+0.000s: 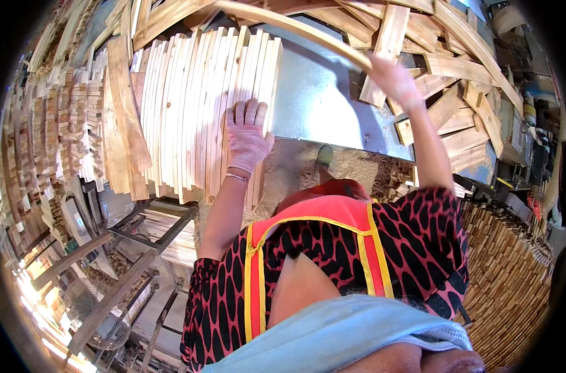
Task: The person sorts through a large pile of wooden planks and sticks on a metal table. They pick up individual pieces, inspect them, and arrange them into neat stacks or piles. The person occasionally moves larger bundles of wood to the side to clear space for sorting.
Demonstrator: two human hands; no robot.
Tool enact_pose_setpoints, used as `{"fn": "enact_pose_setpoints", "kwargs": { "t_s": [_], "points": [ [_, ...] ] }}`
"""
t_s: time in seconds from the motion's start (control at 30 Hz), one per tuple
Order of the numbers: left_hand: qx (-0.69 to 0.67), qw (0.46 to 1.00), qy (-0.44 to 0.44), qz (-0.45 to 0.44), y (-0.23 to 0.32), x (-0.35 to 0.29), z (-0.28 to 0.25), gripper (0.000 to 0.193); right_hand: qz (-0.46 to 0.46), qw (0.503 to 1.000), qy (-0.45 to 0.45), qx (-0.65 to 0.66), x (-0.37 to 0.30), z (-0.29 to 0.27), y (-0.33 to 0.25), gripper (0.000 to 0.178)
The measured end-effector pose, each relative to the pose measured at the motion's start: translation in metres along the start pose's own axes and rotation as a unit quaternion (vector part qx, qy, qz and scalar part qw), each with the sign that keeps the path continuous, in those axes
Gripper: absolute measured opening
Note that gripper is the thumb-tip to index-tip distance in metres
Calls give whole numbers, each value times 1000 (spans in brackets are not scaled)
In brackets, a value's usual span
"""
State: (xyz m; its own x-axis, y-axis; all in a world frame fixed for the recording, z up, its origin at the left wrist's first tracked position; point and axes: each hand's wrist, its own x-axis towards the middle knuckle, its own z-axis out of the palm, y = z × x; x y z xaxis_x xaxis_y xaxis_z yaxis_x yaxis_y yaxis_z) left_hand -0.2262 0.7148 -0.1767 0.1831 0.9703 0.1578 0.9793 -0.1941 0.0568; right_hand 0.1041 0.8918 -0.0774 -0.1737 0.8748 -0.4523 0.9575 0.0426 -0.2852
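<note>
My left hand, in a pale knitted glove, lies flat with stretched fingers on a row of light wooden boards. Those boards stand on edge, packed side by side. Gripped at its end by my right hand is a long, narrow wooden board. That board reaches up and left over the metal table, passing beyond the row's far end. Motion blurs the right hand, but its fingers are wrapped round the board. A wider loose board leans along the row's left side.
Loose boards lie crisscrossed at the far right of the table. Stacked strips rise on the left. A metal frame and a fan stand lower left. A tall stack of wood pieces fills the lower right.
</note>
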Motion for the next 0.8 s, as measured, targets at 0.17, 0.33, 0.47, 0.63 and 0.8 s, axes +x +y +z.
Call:
{"fn": "enact_pose_setpoints", "kwargs": {
  "t_s": [0.17, 0.33, 0.47, 0.63, 0.8],
  "points": [
    [46, 997, -57, 7, 0, -1, 7, 74, 98, 979, -31, 177, -112, 198, 64, 54],
    [45, 988, -145, -39, 14, 6, 19, 96, 6, 961, -93, 260, -154, 292, -67, 43],
    [88, 981, -161, -56, 28, 0, 16, 102, -270, 917, -226, 186, -119, 243, -111, 38],
    [68, 993, -84, -42, 23, -11, 21, 79, -37, 793, 74, 604, -3, 154, -39, 14],
    [52, 997, -53, -12, 24, -5, 20, 73, 32, 628, 153, 763, 146, 117, -43, 38]
  ]
}}
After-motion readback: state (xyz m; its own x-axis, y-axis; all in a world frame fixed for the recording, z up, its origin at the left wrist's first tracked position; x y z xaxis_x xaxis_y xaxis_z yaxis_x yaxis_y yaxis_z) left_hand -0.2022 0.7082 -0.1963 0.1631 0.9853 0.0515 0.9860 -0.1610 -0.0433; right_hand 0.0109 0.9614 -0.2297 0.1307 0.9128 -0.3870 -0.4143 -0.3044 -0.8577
